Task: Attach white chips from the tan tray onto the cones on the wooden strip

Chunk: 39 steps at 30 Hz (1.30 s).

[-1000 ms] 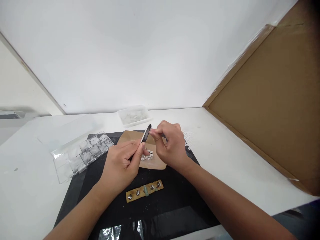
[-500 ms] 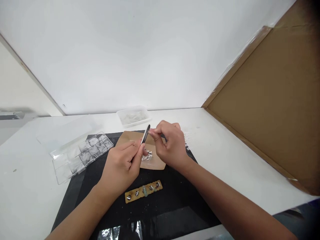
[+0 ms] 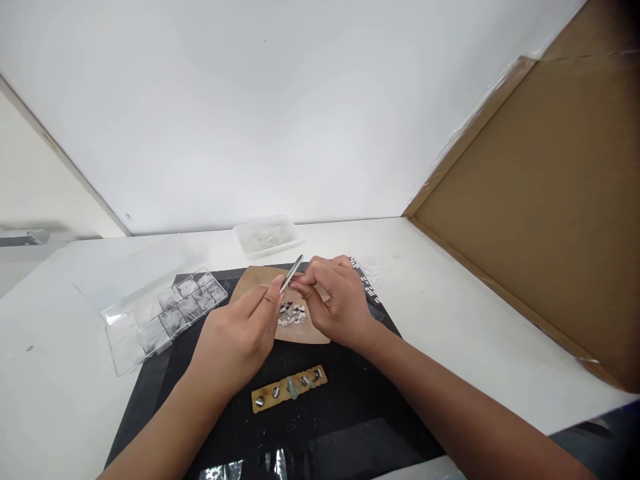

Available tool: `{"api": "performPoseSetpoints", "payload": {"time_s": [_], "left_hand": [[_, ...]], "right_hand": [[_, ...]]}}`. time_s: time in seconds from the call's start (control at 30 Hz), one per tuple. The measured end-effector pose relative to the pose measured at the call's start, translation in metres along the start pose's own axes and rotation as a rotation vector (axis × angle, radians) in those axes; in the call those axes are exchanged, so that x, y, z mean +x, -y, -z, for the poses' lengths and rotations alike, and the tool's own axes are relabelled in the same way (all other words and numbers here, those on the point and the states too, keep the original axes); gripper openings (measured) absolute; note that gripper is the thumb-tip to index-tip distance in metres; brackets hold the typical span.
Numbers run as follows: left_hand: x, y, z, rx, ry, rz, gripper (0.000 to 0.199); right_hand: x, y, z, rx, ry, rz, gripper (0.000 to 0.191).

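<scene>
My left hand (image 3: 249, 321) pinches a thin, flat nail file (image 3: 293, 270) between thumb and fingers, its tip pointing up and to the right. Close beside it, my right hand (image 3: 336, 293) is closed in a pinch against the file's edge; whatever sits in its fingertips is too small to make out. Beneath both hands lies a brown paper sheet (image 3: 250, 279) with a pile of small white and dark pieces (image 3: 292, 315). Nearer me, a yellowish strip (image 3: 280, 392) bears several round metal studs and a greenish lump.
A black mat (image 3: 320, 433) covers the middle of the white table (image 3: 450, 300). To the left is a clear compartment box (image 3: 167, 320) with bagged contents. A translucent tub (image 3: 267, 237) stands behind. White bits (image 3: 370, 273) lie at right, near a cardboard panel (image 3: 540, 220).
The file has tipped lower and turned, showing its edge more than its dark face. My right hand has come slightly down and left, closer to my left hand.
</scene>
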<state>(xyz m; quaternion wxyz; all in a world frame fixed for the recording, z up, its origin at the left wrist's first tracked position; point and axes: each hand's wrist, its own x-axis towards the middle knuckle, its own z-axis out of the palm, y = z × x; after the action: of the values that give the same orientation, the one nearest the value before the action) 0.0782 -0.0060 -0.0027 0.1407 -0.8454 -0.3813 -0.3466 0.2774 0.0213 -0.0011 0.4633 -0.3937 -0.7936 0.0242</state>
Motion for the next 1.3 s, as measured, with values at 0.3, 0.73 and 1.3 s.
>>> {"api": "performPoseSetpoints", "payload": {"time_s": [0.3, 0.73, 1.3], "left_hand": [[0.003, 0.017, 0.004, 0.162, 0.023, 0.158, 0.035], [0.004, 0.032, 0.012, 0.398, 0.333, 0.479, 0.037], [0.004, 0.037, 0.01, 0.338, 0.596, 0.705, 0.047]], "right_hand": [[-0.004, -0.007, 0.008, 0.096, -0.033, -0.089, 0.021], [-0.008, -0.012, 0.015, 0.101, -0.09, 0.043, 0.016], [-0.009, -0.011, 0.014, 0.137, -0.034, 0.099, 0.015]]}}
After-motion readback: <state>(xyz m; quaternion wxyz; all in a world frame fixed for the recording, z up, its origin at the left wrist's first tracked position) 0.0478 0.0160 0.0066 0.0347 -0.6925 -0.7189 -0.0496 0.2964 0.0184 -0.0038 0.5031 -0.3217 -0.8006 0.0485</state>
